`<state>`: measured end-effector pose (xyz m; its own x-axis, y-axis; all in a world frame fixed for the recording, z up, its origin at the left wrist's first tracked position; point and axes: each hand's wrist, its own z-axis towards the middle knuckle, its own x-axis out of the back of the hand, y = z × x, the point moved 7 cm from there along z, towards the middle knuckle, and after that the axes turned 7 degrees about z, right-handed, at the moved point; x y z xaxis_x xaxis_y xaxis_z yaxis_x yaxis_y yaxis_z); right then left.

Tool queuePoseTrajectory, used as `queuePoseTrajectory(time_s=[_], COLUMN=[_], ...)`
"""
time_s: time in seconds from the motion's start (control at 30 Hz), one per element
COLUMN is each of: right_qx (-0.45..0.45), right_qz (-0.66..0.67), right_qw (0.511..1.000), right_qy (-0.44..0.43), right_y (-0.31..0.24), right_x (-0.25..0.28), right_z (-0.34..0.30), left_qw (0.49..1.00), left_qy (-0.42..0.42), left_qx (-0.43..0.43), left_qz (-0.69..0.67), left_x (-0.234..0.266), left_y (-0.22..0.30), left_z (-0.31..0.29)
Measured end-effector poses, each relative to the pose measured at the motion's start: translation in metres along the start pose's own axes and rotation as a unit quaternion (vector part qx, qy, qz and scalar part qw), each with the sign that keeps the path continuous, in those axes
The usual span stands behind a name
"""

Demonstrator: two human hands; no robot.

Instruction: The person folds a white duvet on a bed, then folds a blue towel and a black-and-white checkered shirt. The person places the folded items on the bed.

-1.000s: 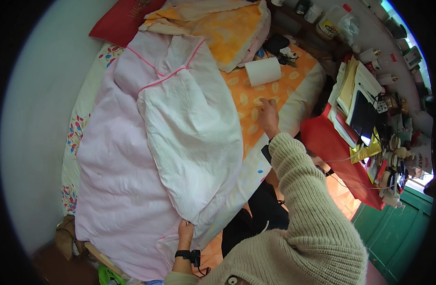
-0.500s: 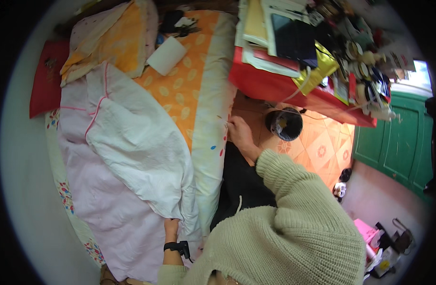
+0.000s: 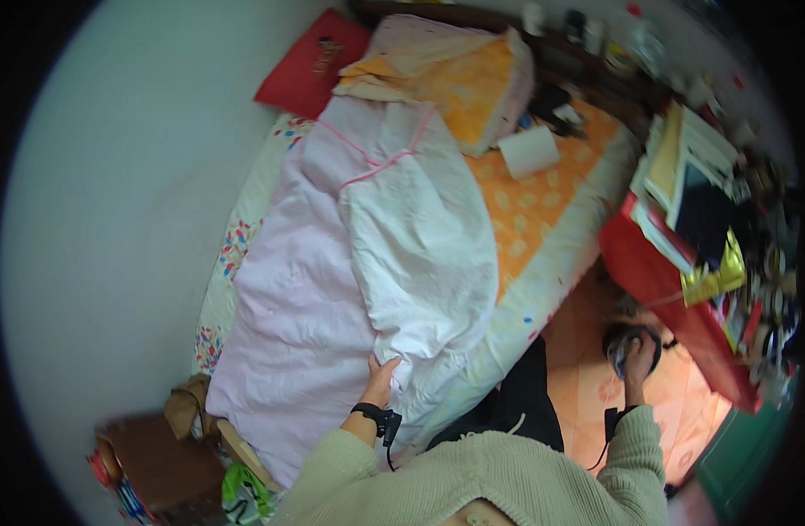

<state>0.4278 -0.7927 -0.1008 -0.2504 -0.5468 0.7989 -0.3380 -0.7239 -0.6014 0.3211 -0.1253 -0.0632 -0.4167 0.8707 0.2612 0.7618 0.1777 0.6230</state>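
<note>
A quilt, pale pink on one face [image 3: 297, 307] and white on the other [image 3: 424, 254], is spread over the bed with its right side folded back. Pink piping runs along part of the fold. At the lower end of the white part, my left hand [image 3: 383, 382] grips the quilt's cloth between its fingers. My right hand [image 3: 636, 359] hangs off the bed's right side, fingers loosely apart, with nothing visible in it. Below that hand, partly covered by it, a black waste bin [image 3: 614, 344] stands on the tiled floor. Both wrists wear black straps.
An orange patterned sheet [image 3: 512, 215] shows beside the quilt, with a white paper roll [image 3: 529, 152] on it. Pillows and a red cushion [image 3: 315, 63] lie at the head. A cluttered red-covered table [image 3: 674, 298] stands right; a brown box [image 3: 161, 460] sits lower left.
The view has swung left, showing more wall and the box. My right hand has left the bed's edge and moved out to the right. My left hand stays on the quilt.
</note>
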Motion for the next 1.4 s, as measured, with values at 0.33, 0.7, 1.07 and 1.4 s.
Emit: queuePoseTrajectory(time_s=[0.33, 0.7, 1.07, 1.4], right_qx=[0.262, 0.279, 0.381, 0.413], right_qz=[0.235, 0.023, 0.043, 0.099], right_qw=[0.857, 0.935, 0.918, 0.897], right_qy=[-0.376, -0.219, -0.102, -0.124], right_y=[-0.44, -0.62, -0.66, -0.787], right_x=[-0.177, -0.372, -0.421, -0.463], right_z=[0.064, 0.232, 0.339, 0.401], left_qw=[0.955, 0.673, 0.906, 0.863], left_qy=[-0.261, -0.304, 0.084, 0.432], left_qx=[0.007, -0.49, -0.311, 0.099], left_qz=[0.138, 0.462, 0.275, 0.243], left_x=[-0.077, -0.239, -0.081, -0.024], left_y=[0.067, 0.083, 0.241, 0.326], left_z=[-0.072, -0.11, 0.126, 0.369])
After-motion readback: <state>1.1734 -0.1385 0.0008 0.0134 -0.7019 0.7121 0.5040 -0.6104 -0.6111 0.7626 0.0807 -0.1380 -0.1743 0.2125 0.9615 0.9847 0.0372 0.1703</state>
